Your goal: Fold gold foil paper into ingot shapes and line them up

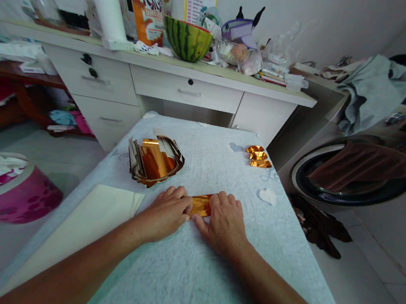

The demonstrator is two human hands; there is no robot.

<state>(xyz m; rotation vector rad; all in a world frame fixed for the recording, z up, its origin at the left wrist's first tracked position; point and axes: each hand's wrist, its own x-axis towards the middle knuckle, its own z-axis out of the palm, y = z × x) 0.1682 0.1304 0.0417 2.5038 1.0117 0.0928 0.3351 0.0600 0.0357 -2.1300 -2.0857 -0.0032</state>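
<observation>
Between my two hands, over the middle of the pale table, is a piece of shiny gold foil paper (201,205). My left hand (169,213) grips its left end, fingers curled. On its right end my right hand (224,221) is closed, thumb along the near edge. A basket (152,183) holding gold sheets (155,161) and pale sheets stands beyond my left hand. Several folded gold pieces (258,155) lie together near the table's far right corner.
Cream paper (100,211) lies along the left side of the table (186,279). A pink bin (28,196) stands on the floor at left. Behind are a white counter (213,72) with half a watermelon (187,39) and, at right, a washing machine (319,105) draped with cloth.
</observation>
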